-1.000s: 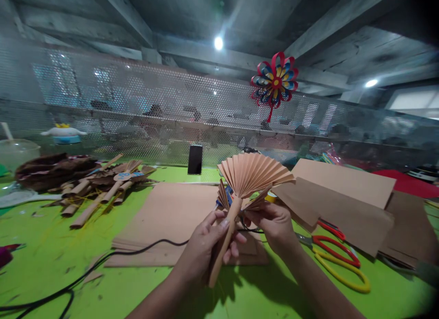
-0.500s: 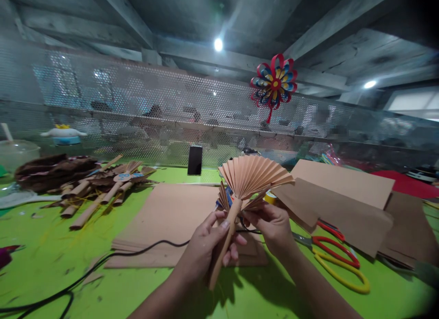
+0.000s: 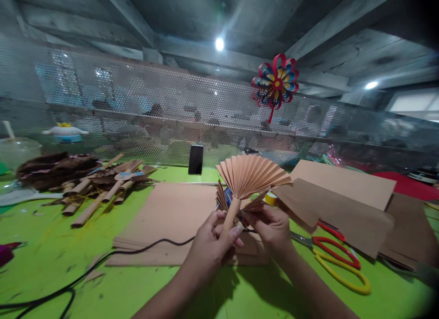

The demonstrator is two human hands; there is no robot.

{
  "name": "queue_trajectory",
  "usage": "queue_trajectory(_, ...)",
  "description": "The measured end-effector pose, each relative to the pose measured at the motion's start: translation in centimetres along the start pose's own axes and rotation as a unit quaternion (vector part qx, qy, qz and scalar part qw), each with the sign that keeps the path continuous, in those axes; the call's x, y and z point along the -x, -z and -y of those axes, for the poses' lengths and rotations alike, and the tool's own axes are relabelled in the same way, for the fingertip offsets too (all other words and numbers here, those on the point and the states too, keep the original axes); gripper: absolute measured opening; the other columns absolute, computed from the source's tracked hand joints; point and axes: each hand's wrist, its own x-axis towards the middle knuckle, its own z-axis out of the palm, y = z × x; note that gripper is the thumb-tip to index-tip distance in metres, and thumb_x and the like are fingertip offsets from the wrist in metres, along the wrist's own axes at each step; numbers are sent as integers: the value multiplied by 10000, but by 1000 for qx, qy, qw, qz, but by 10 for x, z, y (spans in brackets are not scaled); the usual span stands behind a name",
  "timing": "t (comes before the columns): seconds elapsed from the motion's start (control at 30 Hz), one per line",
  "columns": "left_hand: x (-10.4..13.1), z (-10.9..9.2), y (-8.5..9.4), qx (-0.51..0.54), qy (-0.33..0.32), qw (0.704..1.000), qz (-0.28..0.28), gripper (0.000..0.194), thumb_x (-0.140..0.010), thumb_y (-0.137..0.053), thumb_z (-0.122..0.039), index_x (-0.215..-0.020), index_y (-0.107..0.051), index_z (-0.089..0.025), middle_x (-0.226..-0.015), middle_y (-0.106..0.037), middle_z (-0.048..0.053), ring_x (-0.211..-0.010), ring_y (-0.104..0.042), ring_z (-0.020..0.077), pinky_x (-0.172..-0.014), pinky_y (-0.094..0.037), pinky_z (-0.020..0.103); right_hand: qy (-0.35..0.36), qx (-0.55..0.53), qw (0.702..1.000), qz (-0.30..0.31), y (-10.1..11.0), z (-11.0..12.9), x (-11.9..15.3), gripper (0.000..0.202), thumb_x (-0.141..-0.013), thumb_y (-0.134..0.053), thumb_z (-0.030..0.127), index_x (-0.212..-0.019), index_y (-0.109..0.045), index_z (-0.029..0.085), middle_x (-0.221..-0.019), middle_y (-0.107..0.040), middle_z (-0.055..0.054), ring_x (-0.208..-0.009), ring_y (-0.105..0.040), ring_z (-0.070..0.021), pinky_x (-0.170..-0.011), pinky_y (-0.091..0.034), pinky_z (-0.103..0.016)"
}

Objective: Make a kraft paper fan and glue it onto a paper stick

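Note:
A pleated brown paper fan point(image 3: 252, 177) with a rolled paper handle is held up over the table in front of me. My left hand point(image 3: 214, 239) wraps round the handle, its thumb lying across the front. At the fan's lower right, my right hand point(image 3: 270, 225) pinches near the smaller folded side piece, where the handle meets the pleats. Its fingertips are partly hidden behind the paper. Another small folded piece with a bit of blue sticks out on the fan's left. Beneath both hands lies a stack of brown paper sheets point(image 3: 171, 214).
Scissors point(image 3: 336, 255) with red and yellow handles lie at right, beside more brown sheets point(image 3: 343, 209). Several finished paper pieces point(image 3: 109, 184) are piled at left. A black cable point(image 3: 137, 252) crosses the table. A phone point(image 3: 195, 160) stands against the perforated metal screen point(image 3: 154, 108).
The handle has tipped so its lower end now hides behind my left hand. My left thumb has moved across its front. The fan has shifted slightly left; my right hand stays at its base.

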Motion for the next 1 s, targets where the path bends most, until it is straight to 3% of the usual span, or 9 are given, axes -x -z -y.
queue_trajectory(0.43,0,0,5,-104,-30,994,-24,419,-753,-615,-535,-926,-534,-162,-492,-578,-23,-339,-465,85,-332,-319,166,-26,2,1000,-16,-9,-9,8,97,-782,-680,211,-865,-728,207,-828,-705,-43,-753,-646,-179,-694,-541,-284)
queue_trajectory(1.0,0,0,9,-197,-64,977,-49,291,-825,-534,-457,-887,-547,-172,-493,-576,-31,-312,-440,88,-358,-332,194,-38,-9,999,-14,-12,-8,11,102,-777,-684,222,-862,-726,186,-830,-705,-57,-793,-660,-202,-748,-551,-319)
